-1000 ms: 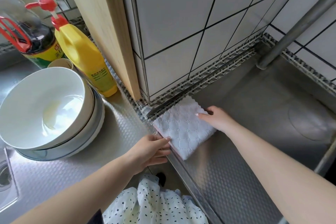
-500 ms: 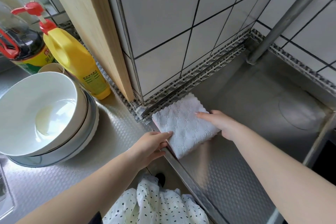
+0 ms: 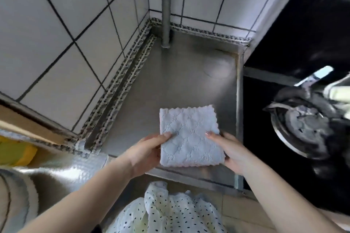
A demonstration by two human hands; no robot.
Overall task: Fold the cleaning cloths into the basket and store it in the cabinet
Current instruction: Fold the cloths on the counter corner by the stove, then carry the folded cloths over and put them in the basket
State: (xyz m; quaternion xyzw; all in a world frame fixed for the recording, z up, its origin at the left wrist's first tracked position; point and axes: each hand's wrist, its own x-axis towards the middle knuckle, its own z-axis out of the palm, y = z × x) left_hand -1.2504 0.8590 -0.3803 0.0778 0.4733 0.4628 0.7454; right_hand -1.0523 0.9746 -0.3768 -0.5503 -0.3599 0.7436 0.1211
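Left hand [image 3: 145,154]: thumb lies on top of the cloth [image 3: 190,136] at its left edge, the other fingers curl underneath, pinching it.
Right hand [image 3: 230,152]: thumb presses on top near the cloth's right edge, the fingers wrap below, gripping that side.
Cloth: white, quilted, scalloped hem, folded into a neat square, held flat between both hands.
Counter [image 3: 170,81]: steel, directly under and behind the cloth; whether the cloth touches it, I cannot tell.
Pipe [image 3: 166,5]: upright metal, well behind the cloth, in the tiled corner.
Stove [image 3: 303,125]: black, with a burner, to the right of the cloth.
Yellow bottle [image 3: 15,152]: far left of the cloth, blurred.
Dotted garment [image 3: 166,212]: below the cloth, nearest the camera.
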